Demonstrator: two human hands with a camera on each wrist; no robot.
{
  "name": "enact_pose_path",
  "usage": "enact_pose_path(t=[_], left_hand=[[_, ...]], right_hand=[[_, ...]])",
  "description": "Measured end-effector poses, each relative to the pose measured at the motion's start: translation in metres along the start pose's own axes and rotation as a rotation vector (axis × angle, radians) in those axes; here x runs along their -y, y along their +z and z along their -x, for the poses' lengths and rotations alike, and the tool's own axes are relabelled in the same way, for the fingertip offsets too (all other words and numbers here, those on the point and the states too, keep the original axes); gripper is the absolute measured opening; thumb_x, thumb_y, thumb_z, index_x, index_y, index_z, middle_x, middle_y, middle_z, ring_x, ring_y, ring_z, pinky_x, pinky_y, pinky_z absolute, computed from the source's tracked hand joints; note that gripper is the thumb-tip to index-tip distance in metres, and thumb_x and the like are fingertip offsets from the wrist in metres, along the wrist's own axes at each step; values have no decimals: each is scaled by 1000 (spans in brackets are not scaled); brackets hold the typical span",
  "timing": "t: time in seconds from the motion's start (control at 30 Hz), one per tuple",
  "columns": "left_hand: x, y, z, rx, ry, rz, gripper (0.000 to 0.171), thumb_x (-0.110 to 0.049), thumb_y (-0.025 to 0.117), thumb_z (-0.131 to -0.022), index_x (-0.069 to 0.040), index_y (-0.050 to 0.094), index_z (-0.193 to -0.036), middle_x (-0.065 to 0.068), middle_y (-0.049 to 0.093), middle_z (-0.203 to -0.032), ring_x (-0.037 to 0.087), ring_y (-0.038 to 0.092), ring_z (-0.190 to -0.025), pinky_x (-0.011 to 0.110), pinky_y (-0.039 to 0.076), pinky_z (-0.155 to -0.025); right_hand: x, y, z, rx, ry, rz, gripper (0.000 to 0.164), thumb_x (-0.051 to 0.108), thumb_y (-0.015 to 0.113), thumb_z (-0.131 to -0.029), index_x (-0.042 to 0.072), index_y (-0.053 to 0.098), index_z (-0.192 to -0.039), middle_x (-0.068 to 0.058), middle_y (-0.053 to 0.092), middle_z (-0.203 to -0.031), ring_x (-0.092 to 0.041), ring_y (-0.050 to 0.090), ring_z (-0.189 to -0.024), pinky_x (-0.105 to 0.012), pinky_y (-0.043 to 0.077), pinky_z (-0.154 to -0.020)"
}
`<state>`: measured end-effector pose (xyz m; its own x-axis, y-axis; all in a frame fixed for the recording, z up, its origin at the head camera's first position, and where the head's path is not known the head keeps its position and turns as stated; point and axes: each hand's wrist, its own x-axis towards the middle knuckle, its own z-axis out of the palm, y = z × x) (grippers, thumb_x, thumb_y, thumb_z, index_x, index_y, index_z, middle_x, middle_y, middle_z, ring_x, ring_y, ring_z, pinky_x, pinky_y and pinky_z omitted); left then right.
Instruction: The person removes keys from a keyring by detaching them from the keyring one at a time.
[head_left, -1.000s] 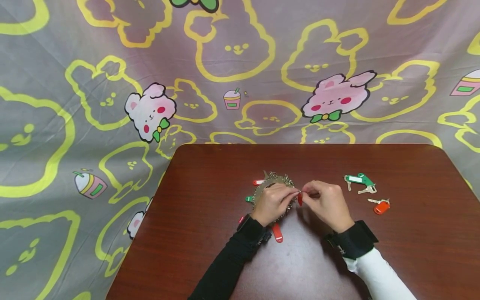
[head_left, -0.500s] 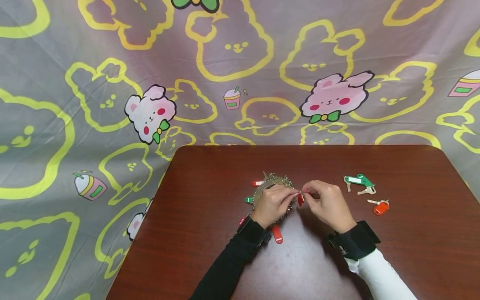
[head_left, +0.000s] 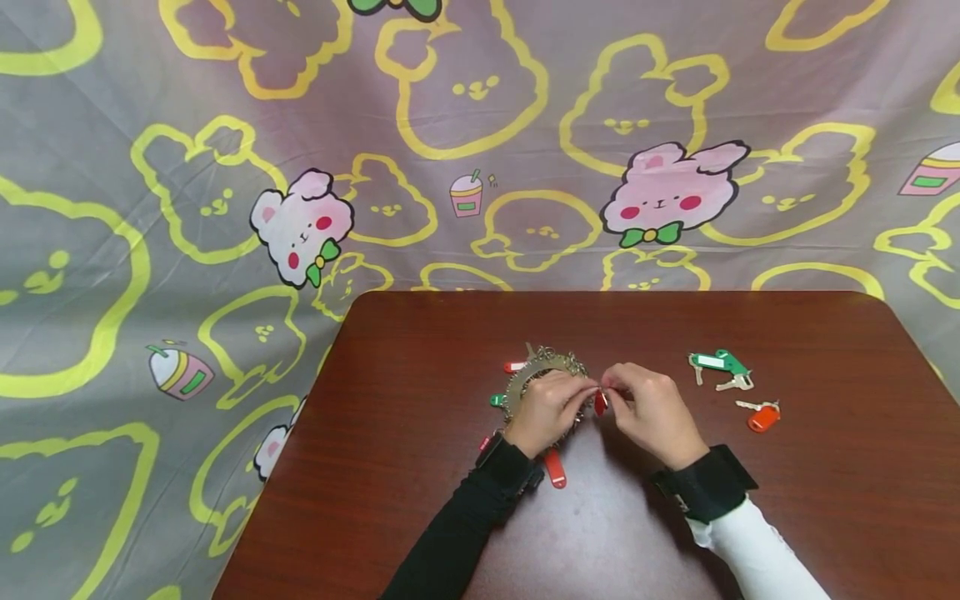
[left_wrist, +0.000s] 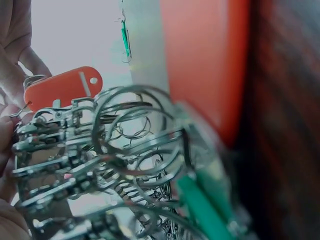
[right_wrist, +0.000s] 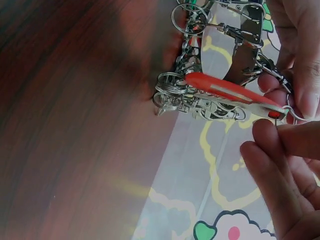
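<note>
My left hand (head_left: 551,408) holds a round metal key hoop (head_left: 542,365), its rim lined with several small clips and split rings. At the hoop's right side its thumb and finger pinch a clip end. My right hand (head_left: 660,417) meets it there and pinches the thin wire ring of a red key tag (head_left: 601,403). In the right wrist view that red tag (right_wrist: 230,92) hangs beside a silver key (right_wrist: 250,106), fingertips of both hands close to the ring. Whether the ring is through the clip cannot be told. Clips (left_wrist: 65,160) fill the left wrist view.
On the brown table (head_left: 420,500), green key tags (head_left: 720,361) with keys lie to the right, near an orange key tag (head_left: 763,417) with a key. Another red tag (head_left: 554,468), a green tag (head_left: 498,400) and a red-and-white tag (head_left: 516,367) stick out around the hoop. A patterned cloth (head_left: 525,108) hangs behind.
Both hands stay almost in place at the hoop's right side. The red key tag between them turns slightly, and the right hand's fingers shift a little.
</note>
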<state>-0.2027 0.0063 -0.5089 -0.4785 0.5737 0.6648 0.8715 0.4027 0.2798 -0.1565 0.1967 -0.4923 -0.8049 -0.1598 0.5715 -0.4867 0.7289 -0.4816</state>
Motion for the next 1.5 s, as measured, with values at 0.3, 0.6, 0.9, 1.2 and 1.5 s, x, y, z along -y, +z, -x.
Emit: enact_pose_path(t=[0.3, 0.6, 0.9, 1.2, 1.5], left_hand=[[-2, 2, 1, 38, -62, -9, 8, -14, 71, -99, -11, 78, -103, -3, 78, -91, 8, 71, -83, 19, 55, -82], [-4, 2, -1, 18, -147, 54, 9, -15, 72, -98, -10, 79, -101, 0, 78, -90, 9, 71, -80, 22, 55, -74], [-3, 0, -2, 27, -196, 125, 12, -14, 72, -99, -8, 80, -104, 3, 79, -95, 12, 71, -83, 20, 54, -76], [-2, -2, -2, 23, -227, 185, 12, -16, 71, -100, -9, 79, -104, 2, 79, -96, 10, 72, -86, 16, 53, -78], [-1, 0, 2, -13, -188, 157, 10, -16, 72, -99, -9, 79, -102, 1, 79, -95, 11, 72, -86, 17, 55, -79]], right_hand=[[-1, 0, 0, -4, 11, -3, 26, -13, 78, -77, 8, 67, -88, 0, 64, -77, -11, 61, -67, -31, 51, -58], [-1, 1, 1, -22, -87, 41, 25, -14, 77, -78, 5, 65, -89, -3, 61, -80, -12, 58, -67, -32, 51, -57], [-2, 1, -1, -49, -70, -1, 26, -15, 79, -77, 5, 68, -89, -4, 66, -81, -13, 63, -68, -34, 55, -59], [-1, -4, -3, -59, 33, -102, 23, -12, 82, -77, 8, 73, -86, 0, 73, -76, -11, 68, -66, -28, 58, -61], [-2, -5, -3, -15, 133, -140, 14, -4, 82, -83, 7, 75, -87, -2, 74, -77, -14, 71, -69, -18, 55, -63]])
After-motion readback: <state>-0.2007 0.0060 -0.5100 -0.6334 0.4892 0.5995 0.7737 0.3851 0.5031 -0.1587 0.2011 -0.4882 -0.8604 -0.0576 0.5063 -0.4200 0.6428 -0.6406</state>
